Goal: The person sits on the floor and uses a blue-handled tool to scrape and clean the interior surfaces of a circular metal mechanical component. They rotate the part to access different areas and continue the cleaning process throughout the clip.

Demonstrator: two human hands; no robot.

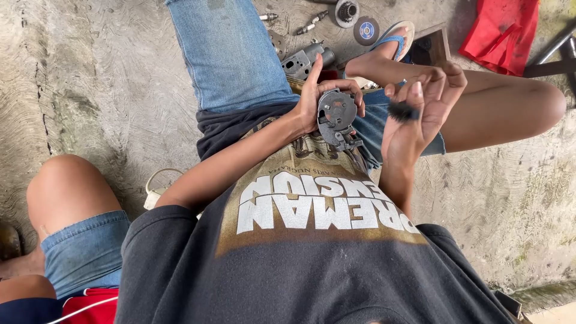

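My left hand (318,96) grips a round grey metal engine part (337,117) with a small fitting hanging from its lower edge, held over my lap. Just to its right, my right hand (423,105) pinches a small black bristly brush (402,111), its tip pointing toward the metal part but apart from it. Both hands hover above my denim shorts (237,54) and dark printed shirt (312,240).
On the concrete floor beyond my knees lie a grey metal housing (303,60), spark plugs (312,24), a gear (347,11), a grinding disc (366,30) and a red cloth (501,33). Another person's bent knee (66,192) is at the left.
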